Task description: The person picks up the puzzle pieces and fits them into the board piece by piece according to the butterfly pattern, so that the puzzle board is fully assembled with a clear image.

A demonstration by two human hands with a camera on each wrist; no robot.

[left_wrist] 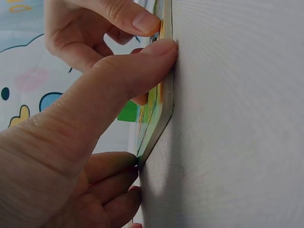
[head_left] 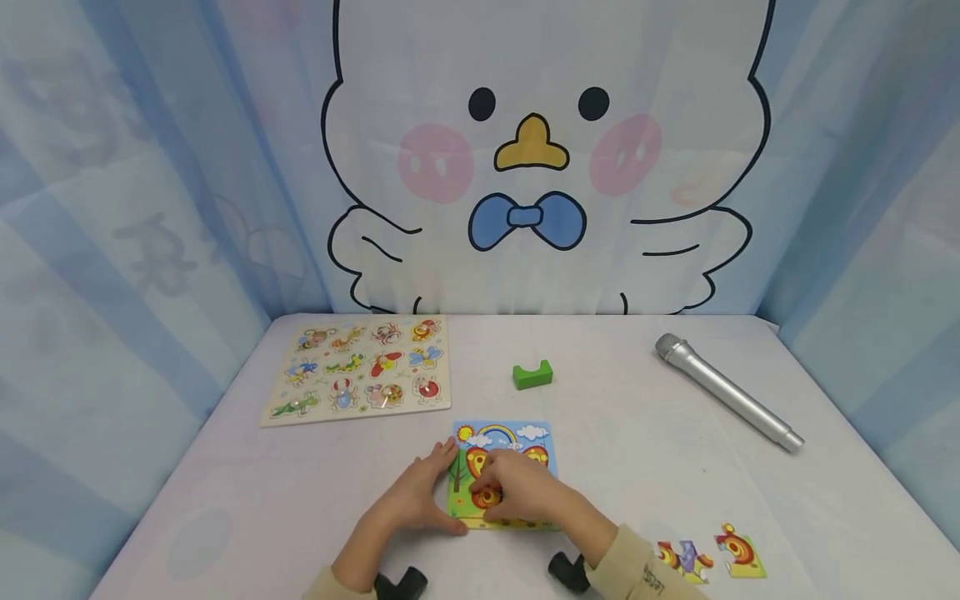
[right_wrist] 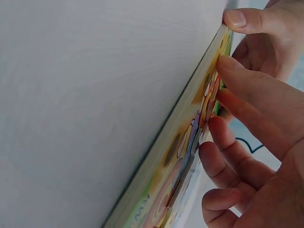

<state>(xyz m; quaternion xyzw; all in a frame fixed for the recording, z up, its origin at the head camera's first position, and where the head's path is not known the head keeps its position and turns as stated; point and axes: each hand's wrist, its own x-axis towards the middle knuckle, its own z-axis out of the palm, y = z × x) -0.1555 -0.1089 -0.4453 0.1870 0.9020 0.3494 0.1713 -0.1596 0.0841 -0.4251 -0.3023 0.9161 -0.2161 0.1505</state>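
Observation:
A small jigsaw board [head_left: 457, 510] with a rainbow, a tree and a red-orange figure lies flat on the table. My left hand [head_left: 420, 496] holds its lower left corner, fingers along the left edge and thumb on the near edge; in the left wrist view that thumb [left_wrist: 152, 54] presses the board's side. Over the board's lower left part, my right hand [head_left: 521, 485] has thumb and forefinger on a red-orange puzzle piece [head_left: 487, 498]. The right wrist view shows those fingertips [right_wrist: 230, 62] at the picture's surface, with the other fingers loosely bent; the piece is partly hidden.
Two loose puzzle pieces, one purple and red [head_left: 688, 560] and one red and yellow [head_left: 742, 557], lie by the right sleeve. Farther back are an insect peg board [head_left: 360, 371], a green notched block [head_left: 532, 377] and a silver microphone [head_left: 727, 392]. A printed curtain [head_left: 525, 275] stands behind.

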